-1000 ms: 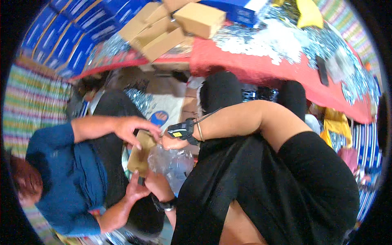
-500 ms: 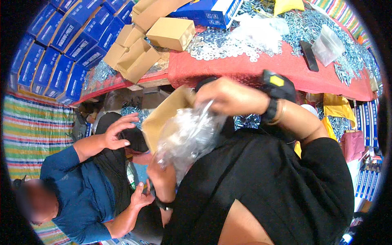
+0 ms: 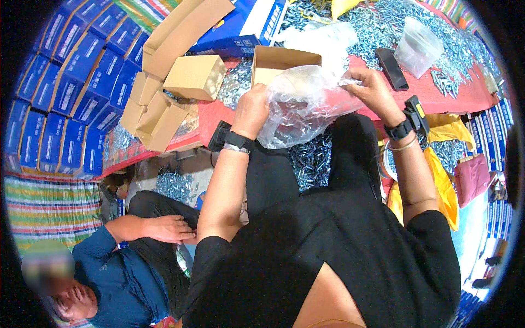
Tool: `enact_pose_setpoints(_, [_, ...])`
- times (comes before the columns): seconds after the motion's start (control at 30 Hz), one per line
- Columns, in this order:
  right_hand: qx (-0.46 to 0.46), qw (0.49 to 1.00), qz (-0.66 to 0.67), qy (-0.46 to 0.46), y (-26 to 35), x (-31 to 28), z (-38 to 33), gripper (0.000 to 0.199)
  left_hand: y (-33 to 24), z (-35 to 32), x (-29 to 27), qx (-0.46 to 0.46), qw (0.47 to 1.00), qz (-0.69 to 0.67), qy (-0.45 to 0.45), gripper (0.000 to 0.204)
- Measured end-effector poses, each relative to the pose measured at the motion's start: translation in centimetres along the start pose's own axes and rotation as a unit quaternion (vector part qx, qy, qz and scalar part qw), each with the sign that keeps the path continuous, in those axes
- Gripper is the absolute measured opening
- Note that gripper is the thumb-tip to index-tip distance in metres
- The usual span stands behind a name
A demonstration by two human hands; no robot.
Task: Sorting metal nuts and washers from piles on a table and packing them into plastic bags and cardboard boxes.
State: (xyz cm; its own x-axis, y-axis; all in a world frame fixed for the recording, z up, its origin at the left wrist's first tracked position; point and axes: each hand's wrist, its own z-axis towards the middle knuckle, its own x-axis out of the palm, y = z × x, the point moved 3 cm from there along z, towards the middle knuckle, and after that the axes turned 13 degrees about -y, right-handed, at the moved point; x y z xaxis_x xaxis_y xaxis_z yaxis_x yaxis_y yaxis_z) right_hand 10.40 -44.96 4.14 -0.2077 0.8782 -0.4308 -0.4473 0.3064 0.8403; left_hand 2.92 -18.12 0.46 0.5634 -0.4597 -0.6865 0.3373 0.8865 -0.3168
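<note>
While the left hand clutches one side of a clear plastic bag, the right hand has the opposite edge pinched, so it's spread out just above frame centre. Open brown cardboard box is partly behind it, black smartphone lying toward upper right.

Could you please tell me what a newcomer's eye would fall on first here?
Probably first the clear bag, held up between the left hand and the right hand, at the centre. Next may come the blue boxes stacked along the left side, and the metal parts heaped on the red cloth at upper right.
</note>
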Motion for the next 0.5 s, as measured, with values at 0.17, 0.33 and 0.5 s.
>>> enact_pose_setpoints(0.17, [0.082,0.995,0.052,0.008,-2.0,0.7,1.9,0.016,0.5,1.5,0.1,-0.035,0.997,-0.052,-0.048,0.034])
enact_pose_setpoints(0.33, [0.135,0.969,0.201,-0.04,-2.4,1.8,2.4,0.021,-0.8,1.9,-3.3,-0.057,0.979,0.1,-0.169,0.034])
enact_pose_setpoints(0.5, [0.082,0.952,0.275,-0.11,0.2,1.5,2.5,0.021,0.8,1.5,-5.0,-0.175,0.958,0.181,-0.138,0.02])
